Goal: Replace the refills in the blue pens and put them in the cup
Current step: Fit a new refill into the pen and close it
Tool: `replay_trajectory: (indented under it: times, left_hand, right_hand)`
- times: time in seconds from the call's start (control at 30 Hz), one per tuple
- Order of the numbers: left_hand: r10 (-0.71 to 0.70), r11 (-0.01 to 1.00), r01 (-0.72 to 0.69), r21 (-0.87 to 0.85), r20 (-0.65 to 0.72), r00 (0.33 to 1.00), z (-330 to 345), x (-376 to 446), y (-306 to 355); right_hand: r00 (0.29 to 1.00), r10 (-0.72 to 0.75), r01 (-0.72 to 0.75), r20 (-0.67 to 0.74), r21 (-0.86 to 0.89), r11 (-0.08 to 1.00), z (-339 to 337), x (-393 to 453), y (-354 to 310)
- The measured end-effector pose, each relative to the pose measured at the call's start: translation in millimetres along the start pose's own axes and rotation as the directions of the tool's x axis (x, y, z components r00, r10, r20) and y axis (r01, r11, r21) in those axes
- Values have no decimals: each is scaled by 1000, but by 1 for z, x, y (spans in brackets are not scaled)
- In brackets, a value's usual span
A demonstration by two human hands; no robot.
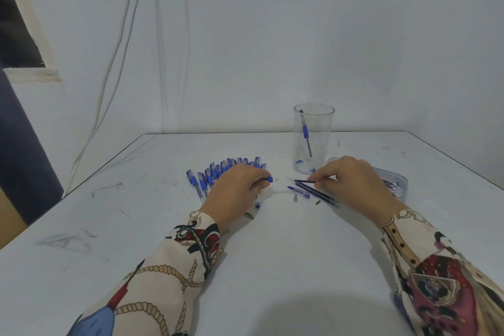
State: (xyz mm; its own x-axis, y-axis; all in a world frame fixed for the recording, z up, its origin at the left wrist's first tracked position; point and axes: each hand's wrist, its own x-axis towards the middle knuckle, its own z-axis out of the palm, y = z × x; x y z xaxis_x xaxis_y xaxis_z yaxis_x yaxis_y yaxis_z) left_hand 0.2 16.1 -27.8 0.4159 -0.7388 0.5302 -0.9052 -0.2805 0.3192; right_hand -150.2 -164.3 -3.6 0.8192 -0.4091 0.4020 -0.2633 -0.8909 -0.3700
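Blue-gripped clear pen barrel (268, 179) gripped in left hand (237, 185), open mouth pointing right; thin dark refill (304, 181) pinched in right hand (346, 180), long axis level, tip aimed left at barrel, just apart; clear plastic cup (313, 128) behind right hand
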Motion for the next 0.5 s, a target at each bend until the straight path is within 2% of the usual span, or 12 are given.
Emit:
replay_trajectory:
  times: [0.5]
  left_hand:
    - [8,1000,-8,6,-4,1000,2,-1,0]
  right_hand:
    - [1000,15,-15,26,-25,1000,2,2,1]
